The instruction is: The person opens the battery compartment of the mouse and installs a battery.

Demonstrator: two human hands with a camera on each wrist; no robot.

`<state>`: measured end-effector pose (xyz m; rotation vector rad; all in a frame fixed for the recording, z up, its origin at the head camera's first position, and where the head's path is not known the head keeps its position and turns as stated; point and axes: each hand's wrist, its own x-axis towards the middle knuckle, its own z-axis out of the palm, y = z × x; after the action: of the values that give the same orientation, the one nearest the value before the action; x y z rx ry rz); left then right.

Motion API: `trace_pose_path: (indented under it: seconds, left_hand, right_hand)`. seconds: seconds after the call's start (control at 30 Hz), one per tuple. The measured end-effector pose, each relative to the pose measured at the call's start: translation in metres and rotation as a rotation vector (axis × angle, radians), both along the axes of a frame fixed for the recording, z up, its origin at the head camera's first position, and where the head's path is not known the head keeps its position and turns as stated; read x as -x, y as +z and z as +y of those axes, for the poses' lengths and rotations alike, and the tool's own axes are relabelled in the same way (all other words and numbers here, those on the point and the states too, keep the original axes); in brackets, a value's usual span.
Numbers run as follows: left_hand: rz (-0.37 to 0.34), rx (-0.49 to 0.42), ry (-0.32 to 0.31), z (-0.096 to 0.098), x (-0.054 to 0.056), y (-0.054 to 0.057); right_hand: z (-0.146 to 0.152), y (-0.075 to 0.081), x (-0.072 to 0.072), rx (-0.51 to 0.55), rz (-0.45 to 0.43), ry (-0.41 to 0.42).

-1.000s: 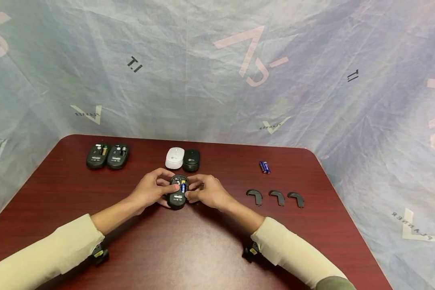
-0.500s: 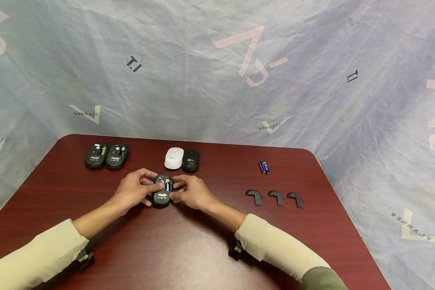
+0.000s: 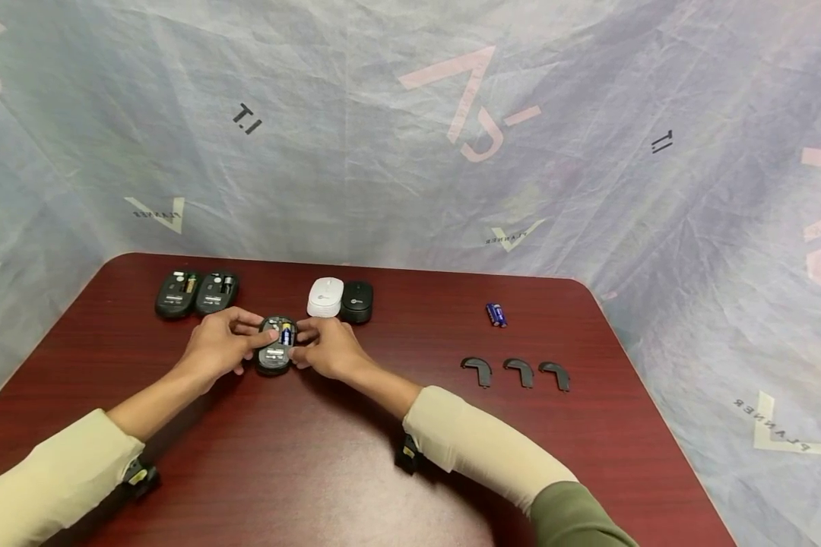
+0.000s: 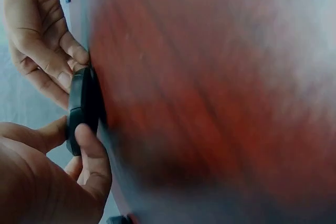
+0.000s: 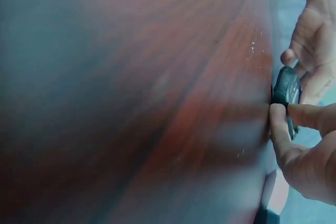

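Note:
Between both hands is a black computer mouse (image 3: pixel 274 357), turned underside up, a blue and yellow battery (image 3: pixel 286 334) lying in its uncovered slot. My left hand (image 3: pixel 220 342) grips the mouse's left side, thumb across the underside. On the opposite side, my right hand (image 3: pixel 330 349) pinches the edge with thumb and fingers. In the left wrist view the mouse (image 4: pixel 82 103) appears edge-on, close over the table; the right wrist view shows the mouse (image 5: pixel 286 87) held from both sides. Just behind the left hand lie two upturned black mice, one (image 3: pixel 217 295) nearer, one (image 3: pixel 176 295) farther left.
A white mouse (image 3: pixel 325 298) and a black mouse (image 3: pixel 357 302) stand upright side by side at the back. Blue batteries (image 3: pixel 496 314) lie at the right rear. Three black battery covers (image 3: pixel 518 372) form a row in front of them. Fabric (image 3: pixel 410 152) hangs behind the table.
Both hands have carried the upturned mouse leftward and slightly back, towards the two upturned mice. Their hold on it looks the same, and the battery stays in its slot.

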<state>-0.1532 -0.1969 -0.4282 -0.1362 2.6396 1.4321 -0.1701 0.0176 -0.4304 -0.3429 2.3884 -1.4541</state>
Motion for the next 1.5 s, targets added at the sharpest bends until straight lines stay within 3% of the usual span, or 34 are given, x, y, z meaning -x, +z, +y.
trace_pose_path:
  seconds: [0.27,0.67,0.9,1.07,1.23,1.37,1.5]
  left_hand:
    - [-0.001,0.022,0.046,-0.011,0.013,0.007]
    - [0.036,0.029,0.067,-0.016,0.02,0.009]
    - [0.084,0.105,0.059,-0.016,0.018,0.008]
    - [0.205,0.249,0.046,-0.014,0.013,0.008]
    - [0.368,0.365,-0.019,-0.007,0.005,0.006]
    - [0.418,0.434,-0.116,0.002,-0.003,0.004]
    - [0.479,0.56,-0.23,0.009,-0.012,0.001]
  right_hand:
    - [-0.026,-0.001,0.011,0.008,0.011,-0.058]
    - [-0.043,0.0,0.016,0.029,0.008,-0.103]
    - [-0.031,0.0,0.011,0.122,-0.035,-0.072]
    - [-0.014,0.006,0.003,0.11,-0.013,-0.018]
    - [0.006,0.01,-0.004,0.08,0.031,0.041]
    - [0.023,0.013,-0.006,0.034,0.083,0.075]
    - [0.041,0.016,-0.004,-0.017,0.145,0.069]
